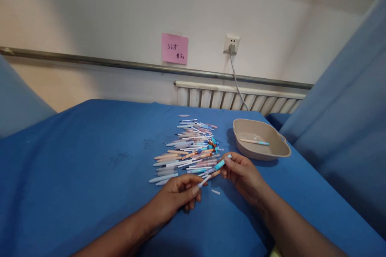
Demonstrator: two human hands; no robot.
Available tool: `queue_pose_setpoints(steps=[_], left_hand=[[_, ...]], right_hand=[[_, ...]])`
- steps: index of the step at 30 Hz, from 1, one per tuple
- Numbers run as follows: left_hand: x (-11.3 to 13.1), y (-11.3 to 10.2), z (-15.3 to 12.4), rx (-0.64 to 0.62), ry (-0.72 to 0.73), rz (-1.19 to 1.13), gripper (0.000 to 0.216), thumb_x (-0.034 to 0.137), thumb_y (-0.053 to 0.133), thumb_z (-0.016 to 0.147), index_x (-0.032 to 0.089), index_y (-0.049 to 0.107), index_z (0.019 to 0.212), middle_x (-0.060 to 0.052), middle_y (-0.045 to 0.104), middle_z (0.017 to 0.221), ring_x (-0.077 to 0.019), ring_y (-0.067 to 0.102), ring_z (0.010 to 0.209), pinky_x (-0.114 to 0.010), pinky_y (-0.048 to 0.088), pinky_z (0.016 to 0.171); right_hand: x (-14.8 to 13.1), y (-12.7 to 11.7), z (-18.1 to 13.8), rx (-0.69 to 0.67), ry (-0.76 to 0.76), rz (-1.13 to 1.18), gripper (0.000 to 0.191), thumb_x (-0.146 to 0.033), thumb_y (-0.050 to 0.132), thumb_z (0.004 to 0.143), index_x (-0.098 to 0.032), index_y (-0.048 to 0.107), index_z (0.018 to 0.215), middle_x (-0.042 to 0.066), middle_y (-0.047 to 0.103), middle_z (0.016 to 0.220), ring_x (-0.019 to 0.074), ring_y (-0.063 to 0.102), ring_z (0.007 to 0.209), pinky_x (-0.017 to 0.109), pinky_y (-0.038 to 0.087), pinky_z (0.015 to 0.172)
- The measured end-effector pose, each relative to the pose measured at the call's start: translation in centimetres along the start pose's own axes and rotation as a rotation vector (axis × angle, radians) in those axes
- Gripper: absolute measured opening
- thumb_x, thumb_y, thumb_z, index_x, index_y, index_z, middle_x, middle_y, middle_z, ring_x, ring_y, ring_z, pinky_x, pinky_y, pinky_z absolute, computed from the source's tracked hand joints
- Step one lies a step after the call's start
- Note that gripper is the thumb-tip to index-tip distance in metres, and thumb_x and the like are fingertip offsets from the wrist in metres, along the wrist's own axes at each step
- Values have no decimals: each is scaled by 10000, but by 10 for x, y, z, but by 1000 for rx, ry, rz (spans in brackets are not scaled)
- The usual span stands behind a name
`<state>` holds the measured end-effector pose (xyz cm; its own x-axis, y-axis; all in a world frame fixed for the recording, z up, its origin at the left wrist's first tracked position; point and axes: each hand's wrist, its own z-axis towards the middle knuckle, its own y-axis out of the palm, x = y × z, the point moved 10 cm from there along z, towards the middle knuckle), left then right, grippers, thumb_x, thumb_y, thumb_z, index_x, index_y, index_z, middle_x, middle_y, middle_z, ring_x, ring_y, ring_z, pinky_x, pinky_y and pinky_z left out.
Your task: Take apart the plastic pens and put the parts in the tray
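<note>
My left hand (183, 192) is closed, pinching a slim white pen refill (205, 180) between thumb and fingers. To its right, my right hand (241, 172) grips a pen part with a turquoise band (220, 164) near its top. Both parts are held tilted, a short way apart, over the near edge of a heap of pen pieces (193, 144). That heap mixes pale blue, orange, pink and clear barrels with white refills and turquoise and brown bits. A small white piece (216, 192) lies on the blue cloth between my hands.
A beige plastic basin (262, 154) stands right of the heap, with one peach-and-turquoise pen (253, 141) inside. Blue cloth (90, 160) covers the table. Behind are a radiator (217, 98), a metal rail (120, 61), a plugged socket (231, 43) with its cord and a pink note (175, 48).
</note>
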<state>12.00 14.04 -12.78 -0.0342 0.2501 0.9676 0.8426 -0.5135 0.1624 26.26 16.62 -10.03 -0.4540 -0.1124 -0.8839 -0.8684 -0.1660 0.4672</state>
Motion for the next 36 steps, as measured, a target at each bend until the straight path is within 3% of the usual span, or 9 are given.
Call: queue_pose_setpoints(steps=[16, 24, 29, 36], left_hand=[[-1, 0, 2, -18, -9, 8, 375, 448, 712, 753, 166, 647, 990, 7, 615, 679, -85, 500, 516, -207, 360, 503], [-1, -1, 1, -1, -6, 17, 369, 449, 703, 759, 166, 644, 987, 7, 617, 692, -83, 502, 520, -206, 360, 505], [1, 0, 1, -6, 1, 31, 385, 456, 698, 761, 165, 644, 1008, 4, 615, 694, -86, 502, 519, -209, 362, 504], [0, 0, 1, -16, 3, 20, 385, 458, 691, 767, 162, 639, 1008, 1, 618, 703, -84, 496, 515, -212, 354, 505]], right_hand=[[-2, 5, -1, -3, -25, -12, 285, -421, 711, 769, -142, 661, 737, 3, 617, 573, 91, 513, 528, 192, 383, 524], [5, 8, -4, 1, 80, 119, 278, -394, 743, 752, -145, 641, 821, 63, 724, 788, 160, 690, 691, 280, 524, 679], [6, 10, -5, -11, 98, 176, 284, -377, 749, 749, -153, 626, 870, 44, 704, 790, 174, 698, 739, 262, 543, 638], [10, 11, -4, -50, 106, 145, 405, -332, 718, 781, -171, 580, 1125, 12, 633, 741, 146, 650, 650, 218, 510, 510]])
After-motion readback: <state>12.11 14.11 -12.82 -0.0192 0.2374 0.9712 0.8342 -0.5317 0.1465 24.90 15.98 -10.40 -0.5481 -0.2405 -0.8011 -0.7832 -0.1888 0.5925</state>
